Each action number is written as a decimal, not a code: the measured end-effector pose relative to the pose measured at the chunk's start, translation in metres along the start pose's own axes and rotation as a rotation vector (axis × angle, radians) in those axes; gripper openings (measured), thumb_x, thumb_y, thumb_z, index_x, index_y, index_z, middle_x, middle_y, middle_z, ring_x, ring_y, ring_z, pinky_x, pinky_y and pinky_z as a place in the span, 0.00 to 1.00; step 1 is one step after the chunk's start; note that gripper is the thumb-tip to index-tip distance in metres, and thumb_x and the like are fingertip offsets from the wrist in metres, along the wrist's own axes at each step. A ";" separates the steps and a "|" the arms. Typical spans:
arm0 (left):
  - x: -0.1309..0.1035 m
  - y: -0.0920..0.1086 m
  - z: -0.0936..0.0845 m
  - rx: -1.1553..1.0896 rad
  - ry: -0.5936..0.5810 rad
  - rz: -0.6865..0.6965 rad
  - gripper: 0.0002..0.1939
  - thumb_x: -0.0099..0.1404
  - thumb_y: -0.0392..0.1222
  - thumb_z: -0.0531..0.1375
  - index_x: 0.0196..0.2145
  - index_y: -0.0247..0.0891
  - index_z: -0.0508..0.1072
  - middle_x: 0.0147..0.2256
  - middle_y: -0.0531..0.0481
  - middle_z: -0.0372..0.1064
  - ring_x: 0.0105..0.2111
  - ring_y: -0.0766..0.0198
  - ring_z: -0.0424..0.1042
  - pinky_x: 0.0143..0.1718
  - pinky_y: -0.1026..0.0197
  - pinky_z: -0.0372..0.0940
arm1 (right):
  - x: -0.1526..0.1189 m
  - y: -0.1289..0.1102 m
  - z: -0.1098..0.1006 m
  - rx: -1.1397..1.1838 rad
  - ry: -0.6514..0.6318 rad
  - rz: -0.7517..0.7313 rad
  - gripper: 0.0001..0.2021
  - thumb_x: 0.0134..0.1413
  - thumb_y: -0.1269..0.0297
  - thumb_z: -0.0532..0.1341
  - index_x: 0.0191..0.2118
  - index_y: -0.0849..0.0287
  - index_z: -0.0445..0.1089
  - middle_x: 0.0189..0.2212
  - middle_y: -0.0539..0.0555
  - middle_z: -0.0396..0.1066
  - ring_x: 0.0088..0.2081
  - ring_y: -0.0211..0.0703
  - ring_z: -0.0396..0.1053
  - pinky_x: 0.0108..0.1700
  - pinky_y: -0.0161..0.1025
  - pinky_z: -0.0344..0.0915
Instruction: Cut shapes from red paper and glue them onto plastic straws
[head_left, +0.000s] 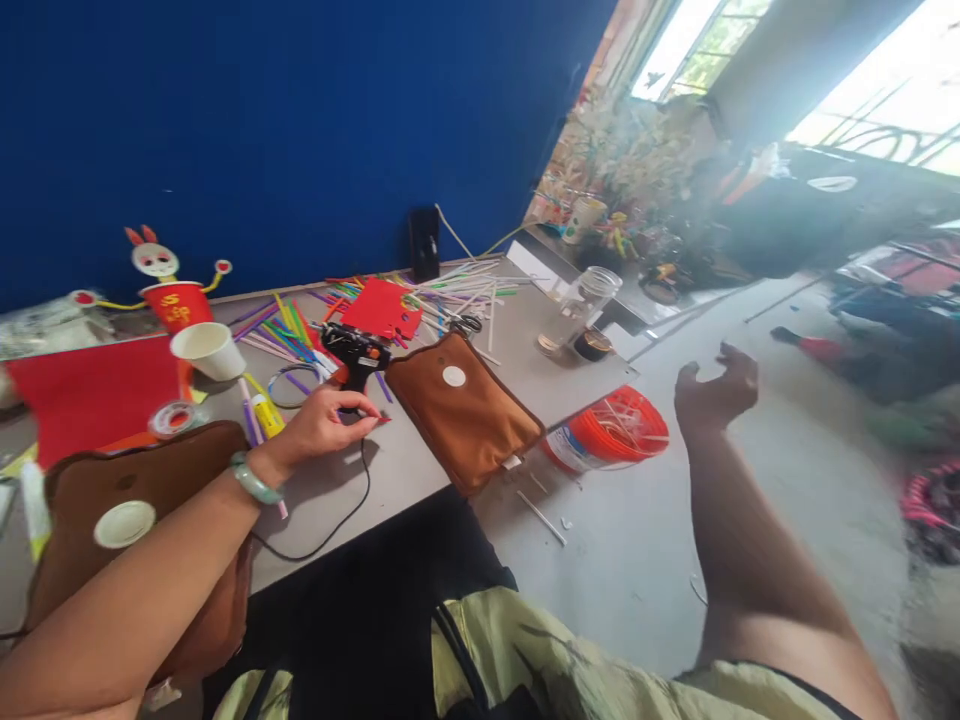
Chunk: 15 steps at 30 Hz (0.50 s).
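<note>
My left hand [334, 422] reaches over the table, thumb and fingertips pinched on a small red piece [384, 420] too small to identify. A green bangle [256, 480] circles that wrist. Just behind the hand a black glue gun [355, 350] stands on the table, its cord running forward to the edge. My right hand [718, 388] is raised out to the right, past the table, with thumb and fingers curved and apart and nothing between them. A brown padded pouch [480, 420] with a white disc lies right of the glue gun.
Colourful sticks [296, 320] and a red sheet with cut-outs [379, 308] lie behind. A white cup [208, 350], a tape roll [176, 418] and a rabbit-faced red cup [176, 305] stand left. A glass jar [589, 295] stands right; a red bucket [615, 425] is beside the table.
</note>
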<state>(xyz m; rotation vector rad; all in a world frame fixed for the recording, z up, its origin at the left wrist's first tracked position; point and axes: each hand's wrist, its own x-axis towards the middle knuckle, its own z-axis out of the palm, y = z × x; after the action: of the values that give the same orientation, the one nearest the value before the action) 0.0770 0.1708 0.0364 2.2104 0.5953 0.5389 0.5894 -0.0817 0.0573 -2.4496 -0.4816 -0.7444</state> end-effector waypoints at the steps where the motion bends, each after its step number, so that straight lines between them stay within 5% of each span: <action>1: 0.000 0.001 0.000 0.020 -0.011 -0.001 0.14 0.62 0.48 0.60 0.33 0.35 0.80 0.30 0.47 0.75 0.25 0.67 0.68 0.25 0.66 0.62 | -0.008 -0.018 0.001 0.064 0.046 -0.178 0.28 0.44 0.72 0.62 0.55 0.63 0.63 0.55 0.70 0.65 0.59 0.58 0.60 0.59 0.53 0.54; 5: 0.001 -0.001 -0.004 0.375 0.063 0.257 0.11 0.66 0.43 0.58 0.34 0.38 0.79 0.34 0.45 0.73 0.36 0.60 0.70 0.38 0.58 0.67 | -0.054 -0.097 -0.013 0.320 0.110 -0.715 0.19 0.47 0.65 0.65 0.47 0.59 0.67 0.57 0.73 0.61 0.59 0.63 0.59 0.57 0.57 0.58; 8: 0.002 -0.002 -0.008 0.668 0.095 0.457 0.09 0.67 0.38 0.57 0.38 0.37 0.77 0.43 0.40 0.69 0.45 0.54 0.68 0.49 0.49 0.65 | -0.080 -0.134 -0.043 0.425 0.034 -0.748 0.08 0.47 0.61 0.66 0.31 0.53 0.66 0.35 0.63 0.71 0.40 0.56 0.69 0.46 0.53 0.65; 11: 0.003 -0.002 -0.009 0.810 0.125 0.536 0.10 0.68 0.34 0.54 0.43 0.35 0.74 0.46 0.39 0.66 0.47 0.54 0.66 0.50 0.49 0.64 | -0.072 -0.127 -0.071 0.554 -0.101 -0.439 0.10 0.43 0.58 0.66 0.27 0.52 0.64 0.23 0.52 0.67 0.26 0.46 0.66 0.34 0.47 0.66; 12: 0.003 -0.002 -0.008 0.838 0.137 0.558 0.10 0.68 0.33 0.54 0.42 0.35 0.74 0.46 0.40 0.66 0.47 0.55 0.66 0.50 0.50 0.63 | -0.063 -0.117 -0.078 0.617 -0.268 -0.387 0.11 0.39 0.57 0.68 0.27 0.52 0.66 0.21 0.51 0.67 0.22 0.45 0.64 0.29 0.46 0.65; 15: 0.003 -0.001 -0.006 0.877 0.182 0.613 0.09 0.70 0.33 0.52 0.38 0.35 0.72 0.43 0.41 0.65 0.44 0.56 0.65 0.46 0.52 0.63 | -0.037 -0.085 -0.083 0.590 -0.545 -0.437 0.10 0.36 0.55 0.69 0.22 0.51 0.69 0.15 0.51 0.66 0.17 0.45 0.62 0.23 0.47 0.61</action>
<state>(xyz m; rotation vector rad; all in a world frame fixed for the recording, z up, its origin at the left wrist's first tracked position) 0.0760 0.1767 0.0400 3.2353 0.2323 0.9197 0.4868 -0.0683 0.1270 -1.9638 -1.2690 -0.0348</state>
